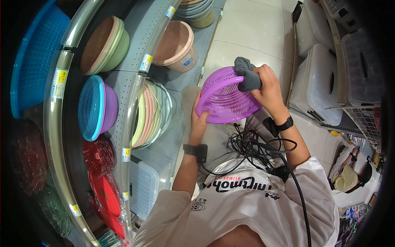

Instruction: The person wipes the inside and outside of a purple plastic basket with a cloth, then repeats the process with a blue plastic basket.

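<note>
A purple perforated plastic basket [236, 108] is tilted in front of my chest, its open side towards me. My left hand [200, 117] grips its left rim, with the thumb over the edge. My right hand [269, 86] is closed on a dark grey cloth [248, 76], which lies against the basket's upper right rim. Black straps with small devices are on both wrists. A tangle of black cables [255, 144] hangs just below the basket, over my white shirt.
Shelves on the left hold a pink bucket [177, 45], stacked bowls [109, 45], a blue and purple basket pair [96, 108], and red wrapped items [103, 181]. Clear lidded boxes [314, 84] stand on the right. Another person [349, 175] is at the lower right.
</note>
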Tool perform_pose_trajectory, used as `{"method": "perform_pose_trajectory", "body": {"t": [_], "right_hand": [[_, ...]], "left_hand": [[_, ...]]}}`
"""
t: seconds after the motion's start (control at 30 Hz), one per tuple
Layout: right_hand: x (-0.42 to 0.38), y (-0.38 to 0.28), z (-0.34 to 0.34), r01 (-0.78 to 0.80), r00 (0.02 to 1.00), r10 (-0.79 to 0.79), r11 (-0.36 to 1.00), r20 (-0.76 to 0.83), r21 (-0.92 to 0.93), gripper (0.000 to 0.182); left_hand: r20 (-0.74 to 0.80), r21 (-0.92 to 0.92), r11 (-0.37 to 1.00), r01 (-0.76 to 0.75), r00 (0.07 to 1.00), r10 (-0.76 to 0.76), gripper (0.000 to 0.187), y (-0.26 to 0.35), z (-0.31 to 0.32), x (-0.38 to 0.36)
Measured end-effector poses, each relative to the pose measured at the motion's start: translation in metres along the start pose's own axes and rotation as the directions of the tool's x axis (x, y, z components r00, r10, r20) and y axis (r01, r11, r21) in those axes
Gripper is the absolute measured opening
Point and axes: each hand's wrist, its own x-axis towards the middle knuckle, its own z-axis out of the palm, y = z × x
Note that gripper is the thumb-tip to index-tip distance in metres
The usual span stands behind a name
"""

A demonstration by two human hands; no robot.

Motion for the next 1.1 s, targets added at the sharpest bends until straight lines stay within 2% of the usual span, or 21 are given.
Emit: {"method": "perform_pose_trajectory", "body": {"t": [1.1], "right_hand": [[-0.015, 0.014, 0.001, -0.117, 0.993, 0.117, 0.991, -0.01, 0.059, 0.038]], "left_hand": [[0.001, 0.005, 0.999, 0.037, 0.999, -0.037, 0.078, -0.019, -0.016, 0.002]]}}
